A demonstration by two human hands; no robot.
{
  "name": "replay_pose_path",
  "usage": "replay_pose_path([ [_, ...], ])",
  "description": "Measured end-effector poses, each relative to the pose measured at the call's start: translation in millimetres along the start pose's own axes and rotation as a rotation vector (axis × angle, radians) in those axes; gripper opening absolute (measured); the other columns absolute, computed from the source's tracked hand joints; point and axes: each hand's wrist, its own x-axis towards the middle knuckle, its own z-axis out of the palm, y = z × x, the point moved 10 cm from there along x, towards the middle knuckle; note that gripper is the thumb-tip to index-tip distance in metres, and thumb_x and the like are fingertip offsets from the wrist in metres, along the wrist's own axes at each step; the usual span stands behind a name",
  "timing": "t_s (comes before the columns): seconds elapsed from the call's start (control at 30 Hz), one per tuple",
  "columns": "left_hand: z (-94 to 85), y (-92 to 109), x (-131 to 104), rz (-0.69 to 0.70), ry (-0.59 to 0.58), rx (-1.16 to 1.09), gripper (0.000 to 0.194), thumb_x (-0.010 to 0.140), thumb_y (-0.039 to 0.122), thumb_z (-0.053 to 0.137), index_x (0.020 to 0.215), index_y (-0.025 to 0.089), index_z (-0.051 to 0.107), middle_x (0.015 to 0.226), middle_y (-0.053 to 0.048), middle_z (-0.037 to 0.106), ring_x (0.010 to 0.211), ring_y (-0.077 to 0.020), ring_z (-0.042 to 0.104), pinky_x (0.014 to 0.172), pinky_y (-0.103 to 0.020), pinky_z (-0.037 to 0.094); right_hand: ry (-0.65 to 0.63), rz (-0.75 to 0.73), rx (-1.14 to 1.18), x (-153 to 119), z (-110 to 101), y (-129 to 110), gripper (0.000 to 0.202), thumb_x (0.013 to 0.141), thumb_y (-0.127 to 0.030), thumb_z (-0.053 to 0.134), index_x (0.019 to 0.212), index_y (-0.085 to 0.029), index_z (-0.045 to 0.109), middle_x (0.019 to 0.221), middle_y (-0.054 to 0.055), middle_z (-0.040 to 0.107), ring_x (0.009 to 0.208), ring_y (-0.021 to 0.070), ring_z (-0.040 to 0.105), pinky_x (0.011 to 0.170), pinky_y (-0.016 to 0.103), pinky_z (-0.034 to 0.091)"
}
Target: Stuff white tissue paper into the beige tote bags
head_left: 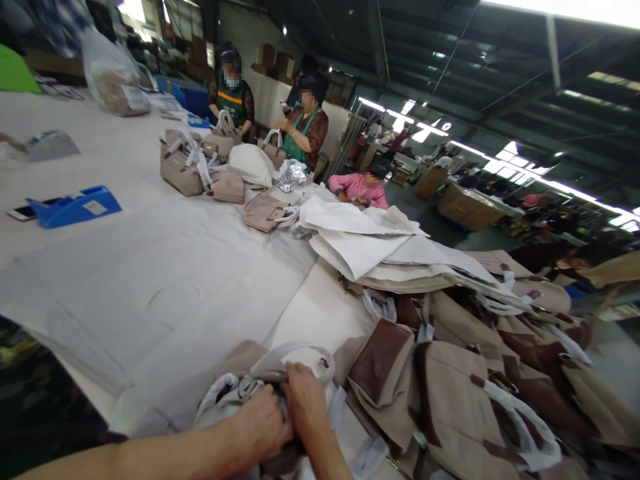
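At the near edge of the table, a beige handbag [245, 360] with plastic-wrapped handles lies under both my hands. My left hand [267, 420] is closed, its fingers curled into the bag's fabric near the opening. Right beside it, my right hand [304, 393] grips the bag's edge, fingers bent down next to a white wrapped part [305, 357]. The fingertips of both hands are partly hidden in the folds. Grey lining [227, 400] bunches up left of my hands. Close by on the right rests a beige bag with a brown leather panel [383, 360].
A large pile of beige and brown bags [460, 393] fills the right side, with white sheets [360, 253] on top. Further back are more bags [183, 170], a blue tape dispenser [80, 207] and a plastic sack [113, 77]. Several co-workers sit or stand across the table.
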Motion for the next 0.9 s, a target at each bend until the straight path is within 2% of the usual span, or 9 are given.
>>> replay_pose_path([
  [0.07, -6.7, 4, -4, 0.027, 0.009, 0.093, 0.012, 0.095, 0.024, 0.061, 0.09, 0.02, 0.071, 0.073, -0.007, 0.076, 0.065, -0.0268, 0.066, 0.073, -0.043, 0.045, -0.04, 0.013, 0.022, 30, 2, 7, 0.022, 0.092, -0.012, 0.049, 0.095, -0.014, 0.07, 0.096, 0.014, 0.074, 0.098, 0.0272, 0.07, 0.086, 0.036, 0.052],
  [0.13, -5.1, 10, -5, 0.071, -0.023, 0.15, 0.013, 0.095, 0.025, 0.062, 0.084, 0.021, 0.068, 0.067, -0.005, 0.074, 0.058, -0.0251, 0.063, 0.067, -0.042, 0.043, -0.062, -0.008, 0.099, 59, -2, 7, 0.032, 0.099, -0.014, 0.037, 0.084, -0.017, 0.065, 0.075, 0.005, 0.069, 0.078, 0.0193, 0.068, 0.074, 0.028, 0.051],
  [0.27, -2.9, 11, -4, 0.104, -0.035, 0.082, 0.013, 0.092, 0.025, 0.067, 0.08, 0.022, 0.066, 0.061, -0.001, 0.071, 0.051, -0.0216, 0.059, 0.059, -0.038, 0.039, -0.099, -0.101, 0.26, 86, -23, -24, 0.032, 0.099, -0.015, 0.034, 0.074, -0.02, 0.053, 0.055, -0.006, 0.049, 0.054, 0.0119, 0.054, 0.06, 0.021, 0.042],
  [0.37, -6.1, -2, -3, 0.042, -0.044, 0.077, 0.01, 0.092, 0.027, 0.068, 0.083, 0.022, 0.067, 0.065, -0.001, 0.072, 0.056, -0.0224, 0.062, 0.063, -0.038, 0.041, -0.109, -0.184, 0.361, 66, -37, -48, 0.025, 0.098, -0.02, 0.041, 0.075, -0.021, 0.051, 0.06, -0.007, 0.052, 0.053, 0.0095, 0.053, 0.062, 0.021, 0.041],
  [0.43, -12.9, -5, -4, 0.035, -0.016, 0.059, 0.008, 0.093, 0.026, 0.068, 0.086, 0.021, 0.068, 0.071, -0.001, 0.074, 0.064, -0.0226, 0.064, 0.066, -0.038, 0.041, -0.136, -0.23, 0.427, 40, -32, -47, 0.02, 0.096, -0.019, 0.042, 0.08, -0.021, 0.053, 0.064, -0.006, 0.057, 0.055, 0.0099, 0.056, 0.061, 0.021, 0.042],
  [0.5, -19.8, -4, -5, 0.047, 0.033, 0.042, 0.001, 0.093, 0.022, 0.068, 0.093, 0.021, 0.068, 0.083, -0.002, 0.077, 0.074, -0.0227, 0.066, 0.07, -0.037, 0.042, -0.125, -0.322, 0.441, 14, -19, -39, 0.016, 0.087, -0.01, 0.046, 0.083, -0.021, 0.057, 0.077, -0.001, 0.064, 0.073, 0.0136, 0.062, 0.07, 0.023, 0.046],
  [0.6, -17.7, -1, -2, 0.048, 0.032, 0.071, 0.004, 0.094, 0.022, 0.065, 0.092, 0.02, 0.069, 0.084, -0.003, 0.077, 0.076, -0.0231, 0.064, 0.074, -0.039, 0.042, -0.056, -0.415, 0.336, -5, 7, -18, 0.037, 0.081, -0.001, 0.042, 0.108, -0.018, 0.063, 0.115, 0.01, 0.066, 0.11, 0.0198, 0.059, 0.096, 0.032, 0.048],
  [0.7, -10.4, -1, 5, 0.047, 0.007, 0.09, 0.015, 0.097, 0.027, 0.061, 0.084, 0.022, 0.066, 0.069, -0.002, 0.072, 0.065, -0.023, 0.06, 0.073, -0.04, 0.04, -0.033, -0.367, 0.121, 10, 28, -3, 0.05, 0.083, 0.003, 0.039, 0.125, -0.016, 0.057, 0.128, 0.011, 0.062, 0.118, 0.0206, 0.055, 0.103, 0.034, 0.046],
  [0.9, -6.8, -9, 11, 0.019, -0.063, 0.064, 0.018, 0.097, 0.029, 0.063, 0.08, 0.023, 0.065, 0.067, -0.001, 0.071, 0.061, -0.0238, 0.06, 0.069, -0.041, 0.04, -0.07, -0.257, -0.132, 48, 33, -1, 0.034, 0.081, 0.006, 0.043, 0.098, -0.017, 0.061, 0.108, 0.01, 0.065, 0.101, 0.024, 0.06, 0.088, 0.035, 0.05],
])
